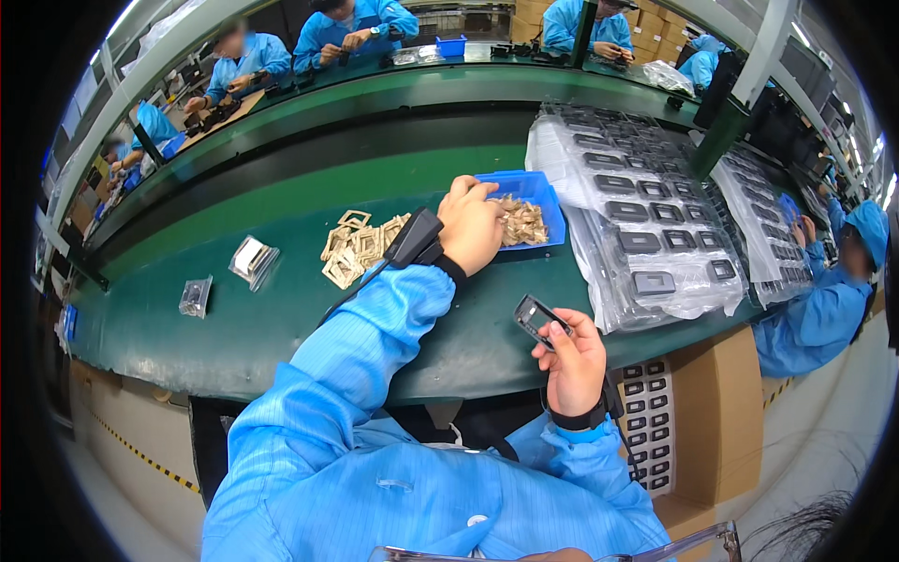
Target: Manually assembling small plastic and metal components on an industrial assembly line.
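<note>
My left hand reaches over the left side of a blue plastic bin that holds many small tan pieces. Its fingers curl down into the bin, closed, and their tips are hidden, so what they pinch does not show. Closer to me, my right hand grips a small dark rectangular housing with a window-like face, tilted above the table's front edge. Left of the bin lies a loose pile of tan rectangular frames, partly behind my left wrist.
Sheets of trays with dark housings cover the right of the green table. Two small clear bags lie at left. Below right stands a cardboard box with more housings. A co-worker sits at right; others work beyond the rail.
</note>
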The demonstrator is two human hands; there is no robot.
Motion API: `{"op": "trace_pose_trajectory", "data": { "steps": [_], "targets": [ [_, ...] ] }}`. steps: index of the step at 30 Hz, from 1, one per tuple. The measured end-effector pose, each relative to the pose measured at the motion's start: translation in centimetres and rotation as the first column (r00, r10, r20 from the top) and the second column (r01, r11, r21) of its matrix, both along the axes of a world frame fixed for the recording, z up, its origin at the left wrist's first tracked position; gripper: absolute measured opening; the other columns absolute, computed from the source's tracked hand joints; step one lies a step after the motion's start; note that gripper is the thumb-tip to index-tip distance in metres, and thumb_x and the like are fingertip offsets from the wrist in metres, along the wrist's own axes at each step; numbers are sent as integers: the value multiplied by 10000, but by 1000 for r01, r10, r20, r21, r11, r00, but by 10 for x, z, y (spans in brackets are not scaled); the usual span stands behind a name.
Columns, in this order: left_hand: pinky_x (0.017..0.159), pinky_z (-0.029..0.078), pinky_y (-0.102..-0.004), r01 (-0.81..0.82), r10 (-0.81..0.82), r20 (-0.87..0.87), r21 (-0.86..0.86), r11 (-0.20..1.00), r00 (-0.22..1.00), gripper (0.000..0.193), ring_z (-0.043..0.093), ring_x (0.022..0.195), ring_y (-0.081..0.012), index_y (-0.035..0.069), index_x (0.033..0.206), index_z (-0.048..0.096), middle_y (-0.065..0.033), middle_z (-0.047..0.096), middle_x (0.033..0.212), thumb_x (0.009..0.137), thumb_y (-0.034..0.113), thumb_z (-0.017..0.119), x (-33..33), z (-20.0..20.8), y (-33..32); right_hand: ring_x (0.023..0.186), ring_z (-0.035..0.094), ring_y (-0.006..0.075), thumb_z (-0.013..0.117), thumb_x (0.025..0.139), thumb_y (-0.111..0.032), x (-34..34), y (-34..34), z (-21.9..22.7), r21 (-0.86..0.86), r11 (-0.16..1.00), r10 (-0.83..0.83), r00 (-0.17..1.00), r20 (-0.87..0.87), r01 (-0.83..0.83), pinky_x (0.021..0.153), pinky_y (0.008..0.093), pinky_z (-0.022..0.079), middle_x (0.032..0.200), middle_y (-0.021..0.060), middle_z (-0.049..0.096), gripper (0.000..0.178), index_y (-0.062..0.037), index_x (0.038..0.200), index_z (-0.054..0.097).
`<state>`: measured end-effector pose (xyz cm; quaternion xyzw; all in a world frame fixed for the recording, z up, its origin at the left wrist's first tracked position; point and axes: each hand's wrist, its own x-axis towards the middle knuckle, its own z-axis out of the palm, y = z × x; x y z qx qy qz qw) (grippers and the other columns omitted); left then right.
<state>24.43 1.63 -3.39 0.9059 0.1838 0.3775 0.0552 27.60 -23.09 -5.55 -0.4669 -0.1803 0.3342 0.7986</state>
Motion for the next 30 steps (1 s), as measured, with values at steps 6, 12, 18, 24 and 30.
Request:
{"op": "trace_pose_trajectory", "data": {
  "steps": [6, 12, 18, 24, 30],
  "targets": [
    [901, 528, -355, 333, -258, 214, -506, 796, 942, 138, 651, 1033, -246, 29, 941, 704, -139, 688, 1207, 865, 138, 740, -39, 35, -48, 594, 533, 70, 645, 971, -111, -5, -6, 12, -24, 999, -32, 999, -2, 32, 502, 174, 387, 841, 48, 617, 191, -14, 1118, 570],
    [847, 559, -261, 422, -387, 352, -900, 110, 852, 389, 640, 1034, -130, -3, 1265, 635, -99, 671, 1161, 888, 22, 729, -99, 56, -116, 720, 495, 60, 622, 974, -97, -34, -10, 34, 178, 984, 18, 997, 72, -30, 614, 205, 404, 888, 37, 557, 152, -29, 1069, 525],
    [694, 554, -207, 435, -336, 360, -882, 182, 871, 259, 677, 896, -110, -6, 1113, 710, -96, 701, 1064, 858, 1, 753, -135, 67, -134, 807, 494, 90, 646, 952, -88, -54, -14, 32, 241, 969, -48, 931, 362, -44, 753, 227, 404, 915, 67, 565, 191, -9, 1053, 504],
    [711, 556, -265, 538, -373, 411, -762, 360, 832, 219, 700, 870, -163, 4, 1050, 743, -118, 731, 991, 833, -19, 755, -156, 71, -138, 720, 502, 89, 656, 941, -52, -69, -13, 40, 345, 937, -132, 864, 485, -51, 671, 221, 401, 855, 95, 592, 190, -7, 1030, 494],
    [730, 555, -283, 588, -372, 467, -723, 362, 802, 184, 700, 849, -175, 2, 1014, 755, -124, 741, 955, 834, -29, 742, -166, 67, -137, 667, 495, 79, 651, 952, -61, -78, -11, 43, 323, 946, -142, 843, 518, -39, 631, 211, 390, 819, 84, 586, 167, -2, 1010, 507]
  ]
}}
